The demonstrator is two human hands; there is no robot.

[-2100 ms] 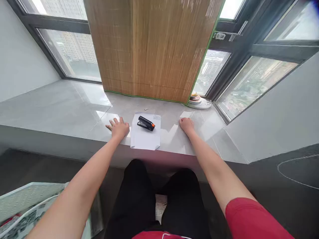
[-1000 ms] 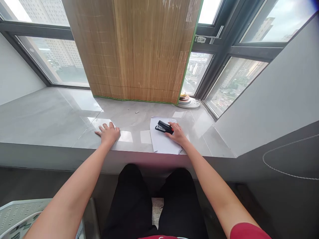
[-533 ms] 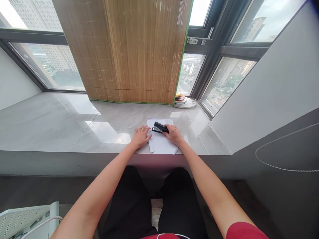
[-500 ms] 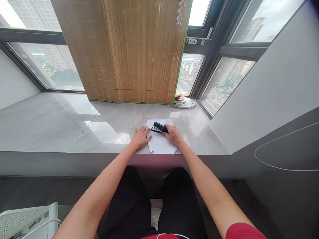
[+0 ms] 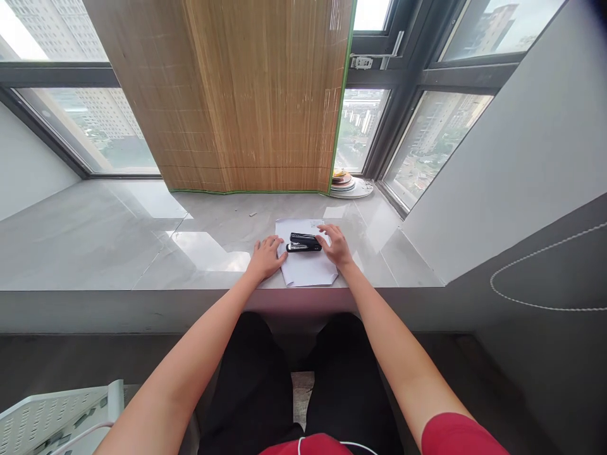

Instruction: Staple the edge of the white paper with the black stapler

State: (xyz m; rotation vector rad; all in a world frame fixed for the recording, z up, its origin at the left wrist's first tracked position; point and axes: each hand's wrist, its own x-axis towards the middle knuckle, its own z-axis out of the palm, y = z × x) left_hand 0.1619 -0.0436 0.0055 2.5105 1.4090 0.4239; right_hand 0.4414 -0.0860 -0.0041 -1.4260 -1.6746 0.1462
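Note:
A black stapler (image 5: 303, 242) lies on its side or base across the white paper (image 5: 308, 272), its jaw end pointing left. The paper rests on the pale marble ledge, with small faint marks near its top right. My left hand (image 5: 266, 258) lies flat at the paper's left edge, fingers spread and fingertips on the sheet. Just right of the stapler is my right hand (image 5: 336, 245), its fingers apart and curved around the stapler's rear end, no longer wrapped round it. Whether a fingertip still touches the stapler I cannot tell.
A bamboo blind (image 5: 256, 101) hangs at the ledge's back edge. Stacked plates (image 5: 351, 188) stand in the back right corner by the window. A small scrap (image 5: 253, 214) lies behind the paper. A beaded cord (image 5: 497, 284) hangs at right; a white perforated rack (image 5: 61, 417) stands lower left.
My right hand has loosened from the stapler and its fingers have spread. The stapler now lies more level across the paper. My left hand stays at the paper's edge; the view has shifted slightly.

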